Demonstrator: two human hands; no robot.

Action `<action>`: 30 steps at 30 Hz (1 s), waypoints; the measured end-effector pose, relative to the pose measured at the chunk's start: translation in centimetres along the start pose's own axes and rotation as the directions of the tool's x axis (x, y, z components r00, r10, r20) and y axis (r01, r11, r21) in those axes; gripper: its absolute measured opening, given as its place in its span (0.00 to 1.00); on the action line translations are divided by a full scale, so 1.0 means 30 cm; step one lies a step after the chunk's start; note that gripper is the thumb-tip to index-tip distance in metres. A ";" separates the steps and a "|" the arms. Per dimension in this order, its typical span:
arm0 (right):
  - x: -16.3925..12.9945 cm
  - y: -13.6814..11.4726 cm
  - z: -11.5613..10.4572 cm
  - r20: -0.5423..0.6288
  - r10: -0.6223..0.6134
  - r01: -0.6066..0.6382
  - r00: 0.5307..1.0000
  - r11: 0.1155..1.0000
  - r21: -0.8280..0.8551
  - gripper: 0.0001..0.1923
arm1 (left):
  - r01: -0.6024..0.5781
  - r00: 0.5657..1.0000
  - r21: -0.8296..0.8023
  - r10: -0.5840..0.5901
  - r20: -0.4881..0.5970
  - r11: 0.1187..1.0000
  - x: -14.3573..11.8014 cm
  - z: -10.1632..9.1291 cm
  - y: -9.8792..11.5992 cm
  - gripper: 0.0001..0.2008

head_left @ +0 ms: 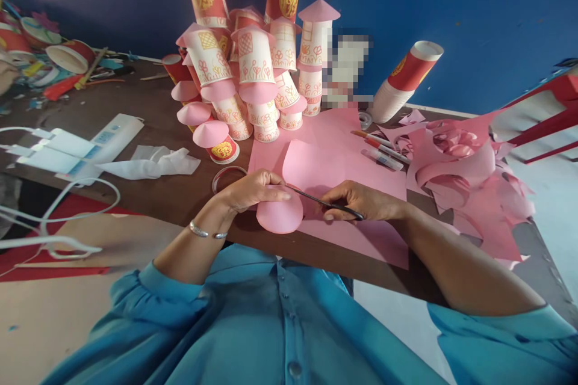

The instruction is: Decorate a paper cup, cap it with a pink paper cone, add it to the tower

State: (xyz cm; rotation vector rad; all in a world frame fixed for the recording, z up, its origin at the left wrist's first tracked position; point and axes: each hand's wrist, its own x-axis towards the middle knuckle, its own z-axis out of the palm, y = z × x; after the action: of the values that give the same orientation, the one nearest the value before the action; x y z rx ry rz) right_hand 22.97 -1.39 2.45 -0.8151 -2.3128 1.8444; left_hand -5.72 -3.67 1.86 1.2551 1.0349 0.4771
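Observation:
Near the table's front edge, my left hand (259, 187) pinches a round piece of pink paper (280, 216) between thumb and fingers. My right hand (345, 198) is closed around the dark handles of a pair of scissors (311, 197). The scissor blades point left and reach the upper edge of the round piece, by my left fingertips. Whether the blades are apart cannot be made out. Beneath both hands lie large pink paper sheets (374, 240), one with a curled edge.
Stacked paper cups (255, 63) with pink cone tops stand behind the sheets. A tall cup stack (400, 87) leans farther right. Pink paper scraps (483, 192) pile up at right, beside several pens (382, 147). A tape roll (228, 177) and a white power strip with cables (67, 153) lie left.

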 end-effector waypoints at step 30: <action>0.052 -0.115 0.108 -0.669 0.055 0.237 0.741 0.911 0.338 0.20 | -0.291 0.881 0.320 0.383 -0.279 0.902 -0.015 0.083 0.197 0.11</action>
State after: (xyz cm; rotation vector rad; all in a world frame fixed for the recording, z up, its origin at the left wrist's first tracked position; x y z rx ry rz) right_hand 19.21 -4.04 4.33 -1.0452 -1.4322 1.5402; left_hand -2.48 -3.62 7.43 1.6523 1.1972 0.8698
